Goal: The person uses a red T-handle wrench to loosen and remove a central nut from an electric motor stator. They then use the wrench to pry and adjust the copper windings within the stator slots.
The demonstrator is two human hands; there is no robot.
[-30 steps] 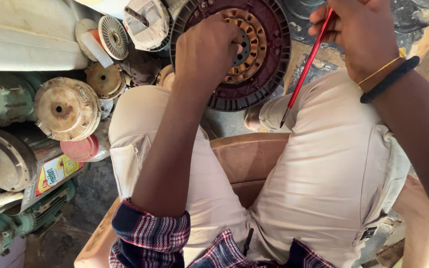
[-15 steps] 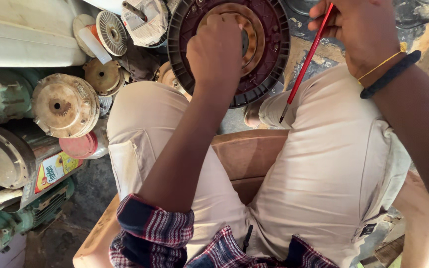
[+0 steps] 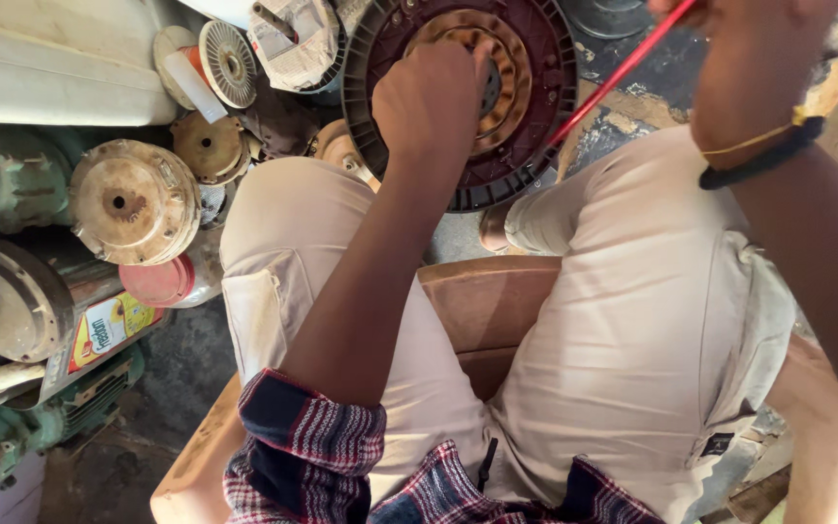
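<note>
**A:** Item one, the round disc (image 3: 526, 146): where did it sit?

**B:** It lay flat on the floor past the person's knees, its top rim cut by the frame edge. Rusty motor parts (image 3: 133, 199) crowded close on its left; bare floor (image 3: 623, 126) showed to its right.

**A:** The hands?

**B:** The left hand (image 3: 434, 102) was curled into a loose fist, resting on the disc's rusty inner ring (image 3: 506, 82). The right hand (image 3: 749, 68) was closed around a red rod (image 3: 623, 70).

**A:** The rod's line?

**B:** Its long axis ran slantwise, from the right hand at upper right down-left to the disc's rim, where its tip touched.
</note>
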